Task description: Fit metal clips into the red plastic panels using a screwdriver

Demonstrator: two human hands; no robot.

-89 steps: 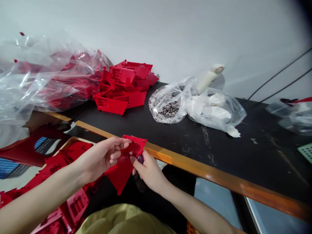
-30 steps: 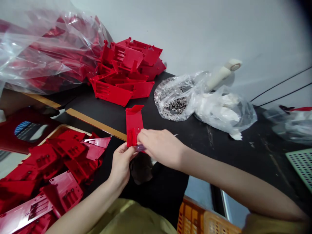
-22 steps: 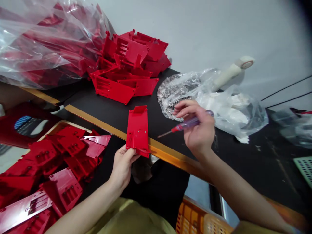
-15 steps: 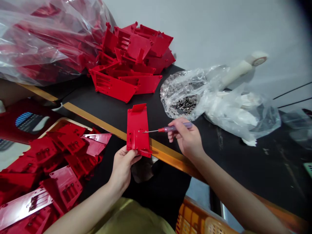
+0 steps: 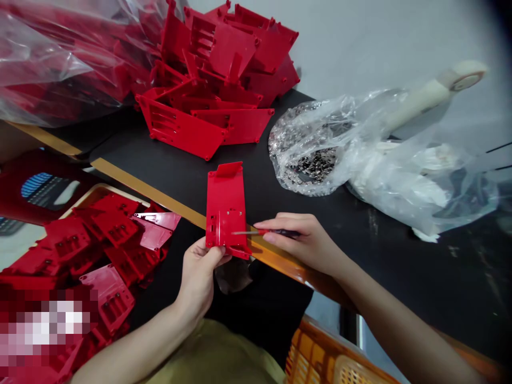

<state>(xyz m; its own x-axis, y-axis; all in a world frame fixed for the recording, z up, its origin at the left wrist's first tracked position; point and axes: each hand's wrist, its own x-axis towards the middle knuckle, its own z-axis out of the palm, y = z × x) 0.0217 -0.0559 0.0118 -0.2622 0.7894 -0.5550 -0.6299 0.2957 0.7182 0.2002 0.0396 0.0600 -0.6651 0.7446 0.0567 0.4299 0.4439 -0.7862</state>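
Observation:
A flat red plastic panel [image 5: 226,194] is tilted up over the table's front edge, with small holes and slots in its lower half. My left hand [image 5: 201,269] grips its bottom edge, thumb on the face and fingers behind. Pinched in my right hand [image 5: 306,240] is a screwdriver [image 5: 276,232], its thin metal shaft pointing left across the lower part of the panel. Whether the tip touches the panel I cannot tell.
Behind the panel rises a pile of red panels [image 5: 208,128], next to a plastic bag of more [image 5: 80,64]. An open bag of small metal pieces [image 5: 316,165] lies right. A bin of red panels [image 5: 96,229] stands left; an orange basket [image 5: 316,352] is below.
The screwdriver has moved down the panel, and my right hand's fingers now stretch further along it. My left hand still holds the panel. The view has shifted slightly.

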